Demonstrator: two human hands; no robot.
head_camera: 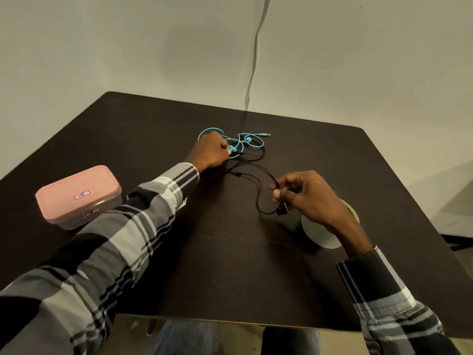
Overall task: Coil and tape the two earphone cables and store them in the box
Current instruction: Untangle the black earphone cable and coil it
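Note:
A turquoise earphone cable (252,139) lies in loose loops at the middle of the dark table (230,265), tangled with a thin black earphone cable (257,179). My left hand (208,152) pinches a turquoise earbud among the loops. My right hand (304,194) pinches the black cable near its earbuds, which hang just below my fingers. The box (78,197), with a pink lid on it, stands at the left of the table. A white tape roll (318,233) lies under my right wrist, partly hidden.
A grey wire (253,62) runs down the wall to the table's far edge. The table's near edge is close to my body, with my legs below it.

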